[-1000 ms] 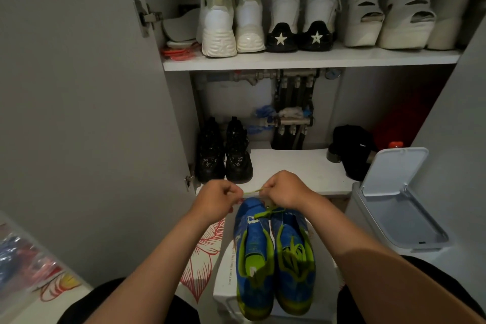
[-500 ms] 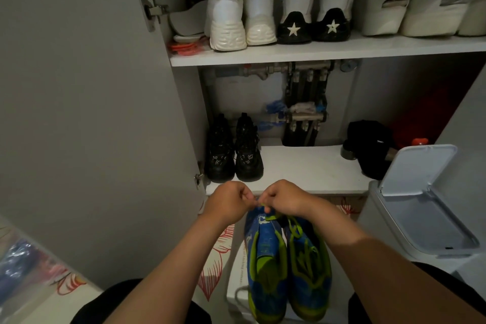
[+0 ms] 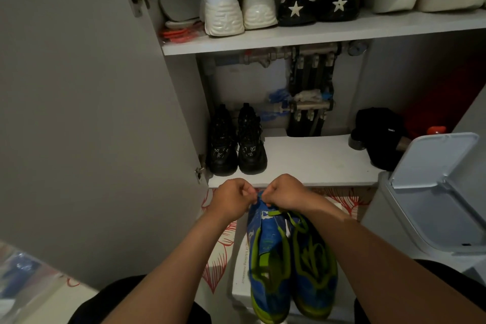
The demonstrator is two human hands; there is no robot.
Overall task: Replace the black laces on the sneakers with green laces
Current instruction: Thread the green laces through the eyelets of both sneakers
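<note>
a pair of blue and green sneakers (image 3: 292,268) is seen side by side on a white box (image 3: 240,273), which is set on a red-and-white floral mat (image 3: 219,252) in front of an open cabinet. both sneakers are threaded with green laces. the left hand (image 3: 232,198) and the right hand (image 3: 285,191) are brought close together, nearly touching, over the far end of the left-side sneaker. each grip is pressed tight, with the fingers curled in, and a green lace (image 3: 273,212) is pinched between them (its end is mostly hidden by the fingers). a short stretch of that lace is seen just below the right hand, lying across the sneaker's top.

just beyond the hands, a lower shelf (image 3: 315,163) is seen, on whose left end a pair of black shoes (image 3: 238,142) is stood. metal pipes (image 3: 310,81) are fixed to the back wall above it. on the upper shelf (image 3: 289,38) a pair of white shoes (image 3: 236,2) is placed beside a pair of star-marked shoes (image 3: 317,5). to the right, near the right forearm, a grey bin (image 3: 410,213) is stood with its lid raised. the cabinet door (image 3: 92,113) is swung open on the left.
</note>
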